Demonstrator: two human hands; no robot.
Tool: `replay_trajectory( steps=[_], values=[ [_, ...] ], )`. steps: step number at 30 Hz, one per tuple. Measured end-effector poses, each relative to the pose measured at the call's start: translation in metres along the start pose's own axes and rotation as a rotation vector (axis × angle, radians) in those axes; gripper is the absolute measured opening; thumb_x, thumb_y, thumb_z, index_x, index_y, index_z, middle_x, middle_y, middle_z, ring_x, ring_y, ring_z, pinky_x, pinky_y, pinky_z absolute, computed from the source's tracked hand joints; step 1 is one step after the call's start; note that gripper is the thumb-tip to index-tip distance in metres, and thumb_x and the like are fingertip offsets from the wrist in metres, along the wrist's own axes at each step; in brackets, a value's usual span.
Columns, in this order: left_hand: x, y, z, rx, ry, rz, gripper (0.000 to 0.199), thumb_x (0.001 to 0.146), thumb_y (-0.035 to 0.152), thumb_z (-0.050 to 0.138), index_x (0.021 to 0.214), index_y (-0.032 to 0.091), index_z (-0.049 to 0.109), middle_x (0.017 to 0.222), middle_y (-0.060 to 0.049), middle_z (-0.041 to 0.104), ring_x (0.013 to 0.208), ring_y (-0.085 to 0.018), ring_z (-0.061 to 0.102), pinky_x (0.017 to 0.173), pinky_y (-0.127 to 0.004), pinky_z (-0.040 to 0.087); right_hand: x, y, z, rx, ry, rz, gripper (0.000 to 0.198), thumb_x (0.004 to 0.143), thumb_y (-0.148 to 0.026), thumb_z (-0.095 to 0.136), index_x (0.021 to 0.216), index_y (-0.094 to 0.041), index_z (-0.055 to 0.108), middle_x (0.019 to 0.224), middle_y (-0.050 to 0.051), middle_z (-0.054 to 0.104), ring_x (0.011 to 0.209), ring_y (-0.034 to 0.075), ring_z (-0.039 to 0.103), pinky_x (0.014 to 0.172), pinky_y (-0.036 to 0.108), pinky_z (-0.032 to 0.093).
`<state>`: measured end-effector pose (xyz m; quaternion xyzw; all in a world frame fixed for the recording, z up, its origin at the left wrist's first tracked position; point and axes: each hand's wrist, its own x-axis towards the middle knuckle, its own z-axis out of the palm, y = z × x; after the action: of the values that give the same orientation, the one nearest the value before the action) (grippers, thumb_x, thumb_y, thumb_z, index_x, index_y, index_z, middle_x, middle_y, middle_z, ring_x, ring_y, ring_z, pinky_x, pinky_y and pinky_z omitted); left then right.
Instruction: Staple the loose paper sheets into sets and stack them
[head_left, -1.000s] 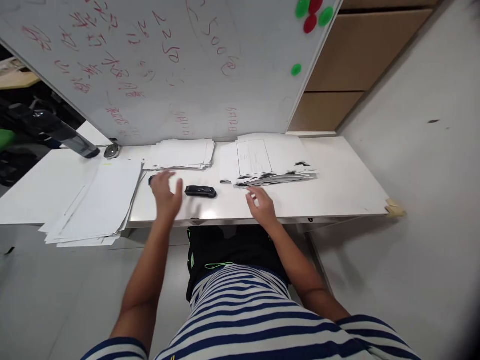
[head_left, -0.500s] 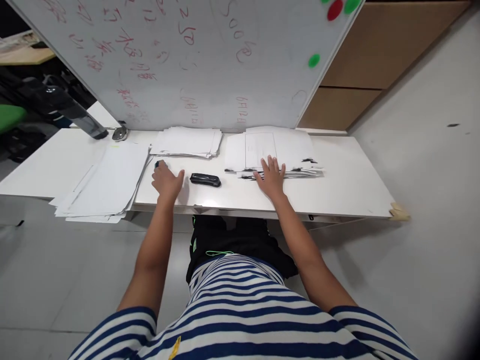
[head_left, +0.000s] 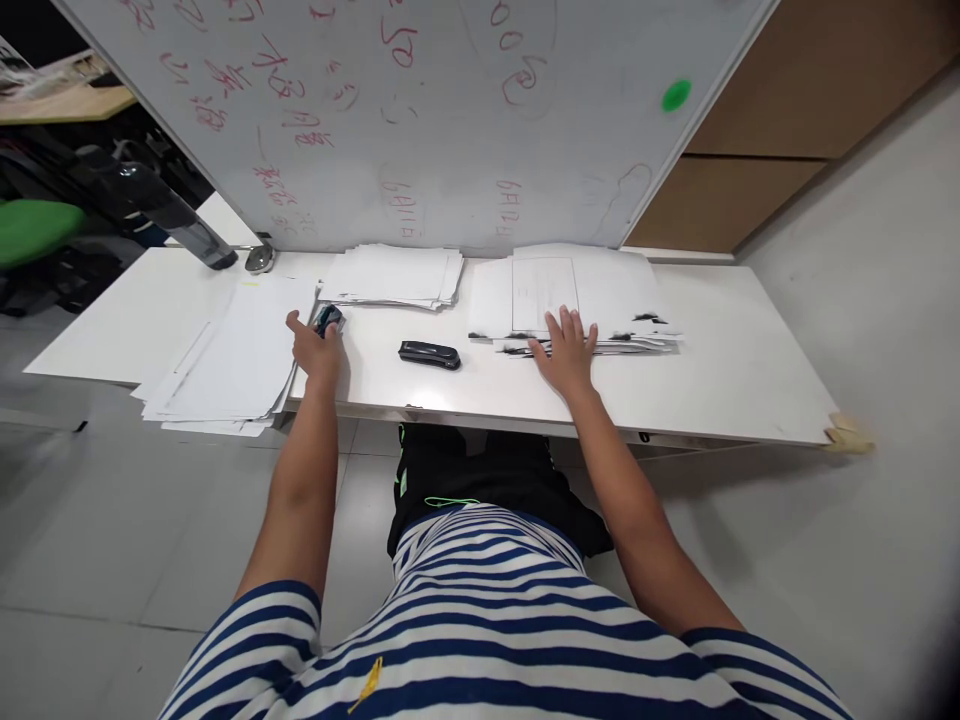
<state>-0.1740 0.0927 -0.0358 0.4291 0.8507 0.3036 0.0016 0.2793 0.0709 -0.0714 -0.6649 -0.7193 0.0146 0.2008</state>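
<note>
My left hand point(head_left: 316, 355) is by the inner edge of the left paper stack point(head_left: 232, 345), its fingers apart. A small dark teal object point(head_left: 328, 320), too small to name, lies just beyond the thumb; I cannot tell whether they touch. My right hand point(head_left: 568, 360) rests with spread fingers on the front edge of a pile of papers point(head_left: 600, 290) that has black-smudged edges. Between the hands lies a black stapler point(head_left: 429, 354), touched by neither.
Another paper stack point(head_left: 394, 275) lies at the back against the whiteboard point(head_left: 450, 140). A dark bottle point(head_left: 180, 225) and a small round metallic object point(head_left: 260, 259) are at the back left. The left stack overhangs the front edge of the white table point(head_left: 735, 350).
My left hand has shifted left, uncovering more of the small teal object. My right hand stays on the papers. The whole view has shifted slightly with my head.
</note>
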Motion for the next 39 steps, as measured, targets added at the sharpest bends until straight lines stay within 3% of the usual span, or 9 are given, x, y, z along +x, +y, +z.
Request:
replay_trajectory(
  steps=[5, 11, 18, 21, 23, 26, 29, 32, 39],
  values=[
    [0.023, -0.001, -0.009, 0.131, -0.091, -0.010, 0.031, 0.095, 0.042, 0.051, 0.113, 0.017, 0.057, 0.112, -0.016, 0.072, 0.110, -0.033, 0.066, 0.096, -0.048, 0.045, 0.000, 0.001, 0.002, 0.004, 0.012, -0.006, 0.066, 0.100, -0.057, 0.030, 0.156, -0.021, 0.032, 0.167, 0.013, 0.023, 0.155, 0.032, 0.016, 0.121, 0.066, 0.006],
    [0.034, 0.008, -0.009, 0.445, -0.132, 0.095, 0.038, 0.101, 0.037, 0.034, 0.111, 0.010, 0.058, 0.106, -0.024, 0.070, 0.104, -0.035, 0.067, 0.096, -0.051, 0.041, 0.000, 0.001, 0.004, 0.007, 0.035, -0.007, 0.065, 0.100, -0.056, 0.031, 0.155, -0.022, 0.033, 0.166, 0.013, 0.025, 0.155, 0.032, 0.017, 0.121, 0.066, 0.006],
    [0.042, 0.006, -0.011, 0.356, -0.121, 0.094, 0.047, 0.100, 0.043, 0.037, 0.122, 0.007, 0.057, 0.126, -0.026, 0.059, 0.117, -0.041, 0.059, 0.101, -0.059, 0.038, -0.002, -0.002, 0.003, -0.015, 0.098, -0.019, 0.063, 0.101, -0.056, 0.032, 0.152, -0.020, 0.040, 0.163, 0.014, 0.033, 0.153, 0.031, 0.024, 0.121, 0.064, 0.010],
    [0.015, 0.015, -0.015, 0.125, 0.015, 0.020, 0.057, 0.098, 0.049, 0.042, 0.139, 0.009, 0.046, 0.138, -0.027, 0.047, 0.122, -0.040, 0.055, 0.100, -0.059, 0.042, -0.004, -0.005, 0.001, -0.028, 0.140, -0.011, 0.059, 0.102, -0.054, 0.033, 0.147, -0.019, 0.047, 0.159, 0.014, 0.040, 0.150, 0.031, 0.031, 0.121, 0.063, 0.014],
    [-0.023, 0.027, -0.016, -0.045, 0.074, 0.084, 0.059, 0.099, 0.049, 0.041, 0.144, 0.010, 0.042, 0.137, -0.026, 0.046, 0.120, -0.035, 0.056, 0.101, -0.053, 0.045, -0.005, -0.006, 0.001, -0.018, 0.182, -0.014, 0.054, 0.102, -0.051, 0.036, 0.142, -0.019, 0.053, 0.155, 0.013, 0.048, 0.147, 0.031, 0.037, 0.121, 0.062, 0.017],
    [-0.092, 0.048, -0.014, -0.209, -0.062, 0.286, 0.056, 0.098, 0.051, 0.045, 0.142, 0.016, 0.046, 0.133, -0.020, 0.050, 0.111, -0.028, 0.060, 0.097, -0.045, 0.050, -0.005, -0.006, 0.001, 0.015, 0.246, -0.009, 0.041, 0.104, -0.035, 0.037, 0.133, -0.019, 0.061, 0.146, 0.012, 0.058, 0.142, 0.027, 0.046, 0.121, 0.059, 0.022],
    [-0.144, 0.064, -0.003, -0.111, -0.135, 0.536, 0.056, 0.093, 0.053, 0.055, 0.138, 0.019, 0.055, 0.139, -0.020, 0.050, 0.132, -0.037, 0.047, 0.110, -0.052, 0.039, -0.004, -0.005, 0.002, 0.052, 0.295, 0.017, 0.040, 0.102, -0.021, 0.033, 0.127, -0.017, 0.064, 0.137, 0.012, 0.065, 0.137, 0.025, 0.053, 0.119, 0.056, 0.028],
    [-0.162, 0.072, 0.011, -0.053, -0.134, 0.616, 0.061, 0.093, 0.050, 0.054, 0.144, 0.017, 0.052, 0.152, -0.022, 0.040, 0.143, -0.041, 0.032, 0.117, -0.057, 0.029, -0.003, -0.003, 0.002, 0.077, 0.333, 0.047, 0.042, 0.102, -0.016, 0.031, 0.125, -0.016, 0.066, 0.129, 0.012, 0.070, 0.132, 0.024, 0.058, 0.118, 0.054, 0.032],
    [-0.160, 0.075, 0.021, -0.043, -0.145, 0.607, 0.050, 0.097, 0.039, 0.045, 0.143, 0.023, 0.056, 0.150, -0.019, 0.046, 0.133, -0.040, 0.042, 0.107, -0.058, 0.041, 0.011, 0.003, -0.010, 0.071, 0.304, 0.078, 0.045, 0.101, -0.017, 0.032, 0.127, -0.014, 0.068, 0.106, 0.014, 0.078, 0.103, 0.023, 0.073, 0.101, 0.041, 0.050]
  ],
)
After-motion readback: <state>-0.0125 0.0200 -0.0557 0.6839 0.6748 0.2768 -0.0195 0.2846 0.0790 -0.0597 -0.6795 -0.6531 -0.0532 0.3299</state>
